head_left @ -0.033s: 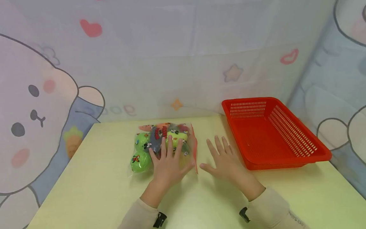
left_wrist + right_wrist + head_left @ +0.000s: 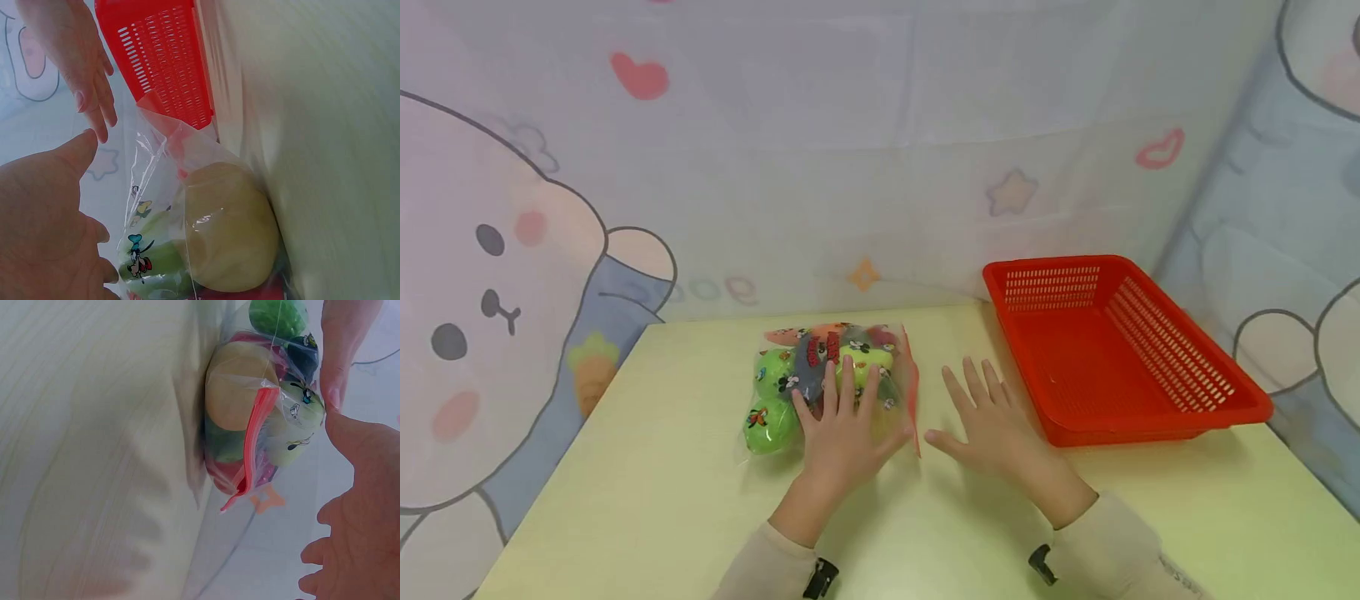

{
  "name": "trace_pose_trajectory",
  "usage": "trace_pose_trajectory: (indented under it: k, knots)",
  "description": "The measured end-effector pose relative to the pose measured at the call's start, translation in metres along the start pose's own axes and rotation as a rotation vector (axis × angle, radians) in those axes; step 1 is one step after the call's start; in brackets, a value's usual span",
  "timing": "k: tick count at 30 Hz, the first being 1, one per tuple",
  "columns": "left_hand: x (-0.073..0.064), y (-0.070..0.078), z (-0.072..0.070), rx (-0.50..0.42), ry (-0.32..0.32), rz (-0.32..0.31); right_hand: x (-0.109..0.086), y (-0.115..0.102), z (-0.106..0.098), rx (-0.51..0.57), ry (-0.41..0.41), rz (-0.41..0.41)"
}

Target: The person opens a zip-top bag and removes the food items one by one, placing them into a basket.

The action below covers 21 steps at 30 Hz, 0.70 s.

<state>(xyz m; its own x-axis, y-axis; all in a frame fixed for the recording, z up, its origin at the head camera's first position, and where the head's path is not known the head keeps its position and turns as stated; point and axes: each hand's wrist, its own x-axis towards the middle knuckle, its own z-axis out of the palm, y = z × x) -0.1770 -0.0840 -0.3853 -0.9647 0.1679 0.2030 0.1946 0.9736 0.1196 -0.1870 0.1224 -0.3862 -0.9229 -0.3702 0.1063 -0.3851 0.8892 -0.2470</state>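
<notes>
A clear zip bag [image 2: 812, 367] printed with cartoon figures lies at the back middle of the table. Through its plastic show a tan round thing [image 2: 231, 225], green round things [image 2: 771, 425], and dark and reddish pieces whose kind I cannot tell. A red zip strip [image 2: 253, 437] runs along the bag's right side. My left hand [image 2: 842, 442] is over the bag's near part, palm down, its fingers straight and spread; the wrist views do not settle whether it touches. To the right of the bag, my right hand [image 2: 1000, 429] hovers above the table with fingers spread, holding nothing.
A red plastic basket [image 2: 1097, 350] with slotted walls stands to the right, just beyond my right hand; nothing is seen in it. The pale wood-grain table [image 2: 647, 467] meets a printed cloth backdrop [image 2: 820, 192] behind and at the sides.
</notes>
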Motion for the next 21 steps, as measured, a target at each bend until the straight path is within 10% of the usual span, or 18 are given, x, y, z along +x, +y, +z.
trace_pose_trajectory:
  k: [21]
  knots:
    - [0.008, -0.004, -0.02, 0.082, -0.037, 0.055, 0.009, 0.005, 0.003, 0.067, 0.048, 0.017]
